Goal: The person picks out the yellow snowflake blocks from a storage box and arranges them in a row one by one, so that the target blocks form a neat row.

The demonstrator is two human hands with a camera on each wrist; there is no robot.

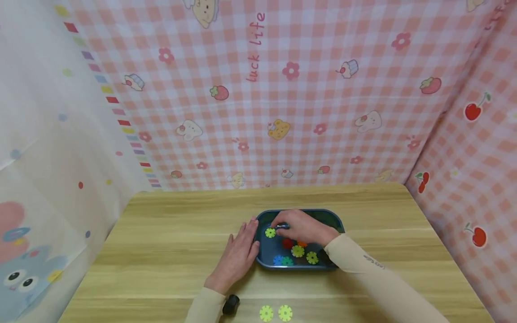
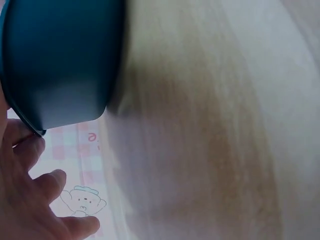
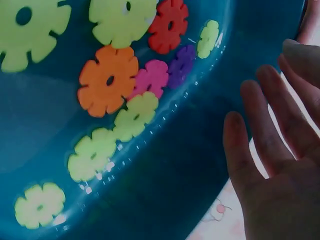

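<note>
A dark blue-green tray (image 1: 266,249) holds several notched flower-shaped discs, among them an orange disc (image 3: 108,80), a red disc (image 3: 169,25), a pink disc (image 3: 151,79) and a purple disc (image 3: 182,66). My right hand (image 1: 302,226) reaches down into the tray, its fingertips close to a yellow-green disc (image 1: 270,232) by the left end. No disc shows between the fingers in the right wrist view; they look loosely extended beside the tray wall. Fairly straight, the fingers of my left hand (image 1: 238,253) rest against the tray's left rim.
Two yellow-green discs (image 1: 266,313) lie side by side on the wooden table (image 1: 161,260) near its front edge. A black device (image 1: 231,304) sits at the left wrist. Behind the table hangs a pink checked cloth (image 1: 242,112), with printed cloth at both sides.
</note>
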